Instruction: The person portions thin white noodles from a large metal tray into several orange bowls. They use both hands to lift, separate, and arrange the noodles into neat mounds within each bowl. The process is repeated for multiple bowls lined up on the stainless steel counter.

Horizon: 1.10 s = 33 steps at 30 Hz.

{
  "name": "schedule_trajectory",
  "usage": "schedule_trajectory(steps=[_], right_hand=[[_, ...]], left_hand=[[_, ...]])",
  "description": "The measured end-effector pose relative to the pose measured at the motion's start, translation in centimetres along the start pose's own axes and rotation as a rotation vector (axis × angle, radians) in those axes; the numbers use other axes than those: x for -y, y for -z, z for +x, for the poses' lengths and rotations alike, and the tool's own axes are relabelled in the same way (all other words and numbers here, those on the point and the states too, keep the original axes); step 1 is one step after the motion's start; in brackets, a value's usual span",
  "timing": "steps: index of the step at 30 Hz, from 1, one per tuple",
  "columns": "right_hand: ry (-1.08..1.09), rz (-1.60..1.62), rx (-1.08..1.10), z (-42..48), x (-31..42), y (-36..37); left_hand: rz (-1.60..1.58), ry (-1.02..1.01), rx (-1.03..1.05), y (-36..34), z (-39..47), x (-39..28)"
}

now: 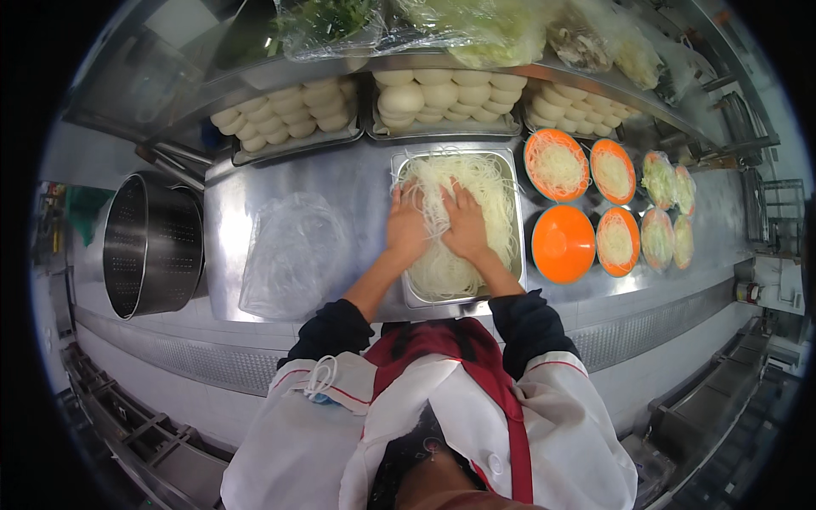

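A rectangular steel pan (517, 223) full of pale, thin noodles (446, 274) stands on the steel counter before me. My left hand (409, 220) rests in the noodles on the left, its fingertips sunk among the strands. To its right, my right hand (464, 223) presses into the same heap, fingers spread and some strands lying between the two hands. Right of the pan is an orange bowl (563, 244) with nothing in it. Noodles lie in an orange bowl (556, 164) behind it and in two smaller-looking ones (613, 171) (617, 242) farther right.
Several plastic-wrapped bowls (658, 239) stand at the right. A clear plastic bag (293, 255) lies left of the pan, with a perforated steel pot (153, 245) beyond. Trays of stacked white bowls (440, 95) line the back, beneath a shelf (408, 62) holding bagged vegetables (497, 38).
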State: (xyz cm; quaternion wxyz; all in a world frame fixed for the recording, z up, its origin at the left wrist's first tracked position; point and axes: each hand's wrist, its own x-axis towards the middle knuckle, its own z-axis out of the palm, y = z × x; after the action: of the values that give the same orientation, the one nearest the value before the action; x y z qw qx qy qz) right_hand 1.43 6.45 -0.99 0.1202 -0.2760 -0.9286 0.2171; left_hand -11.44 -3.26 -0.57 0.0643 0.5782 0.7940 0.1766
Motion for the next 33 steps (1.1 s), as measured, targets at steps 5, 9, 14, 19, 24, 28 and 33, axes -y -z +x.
schedule_trajectory(steps=[5, 9, 14, 19, 24, 28, 33], right_hand=[[-0.144, 0.657, -0.041, 1.5, -8.3, -0.6], [0.002, 0.262, -0.032, 0.7, -7.0, 0.8], [-0.024, 0.151, -0.001, -1.5, -4.1, 4.8], [-0.126, 0.166, 0.060, -3.7, -2.4, 8.5], [-0.204, 0.260, -0.004, -8.1, -2.3, 11.8], [-0.252, 0.224, -0.198, -11.7, -3.7, 11.2], [-0.487, 0.235, -0.131, -12.2, -3.8, 11.4]], left_hand=[[-0.073, -0.070, 0.141, -0.3, 2.3, -3.2], [-0.170, -0.088, 0.073, 1.7, 0.6, -2.8], [-0.619, -0.017, 0.124, 5.0, -1.5, 3.6], [-0.819, 0.313, -0.254, 0.8, 1.0, 8.6], [-0.811, 0.412, 0.173, 1.1, 2.0, 8.6], [-0.533, 0.299, 0.199, 2.2, 0.3, 8.8], [-0.268, -0.037, 0.022, 6.5, -2.0, 0.0]])
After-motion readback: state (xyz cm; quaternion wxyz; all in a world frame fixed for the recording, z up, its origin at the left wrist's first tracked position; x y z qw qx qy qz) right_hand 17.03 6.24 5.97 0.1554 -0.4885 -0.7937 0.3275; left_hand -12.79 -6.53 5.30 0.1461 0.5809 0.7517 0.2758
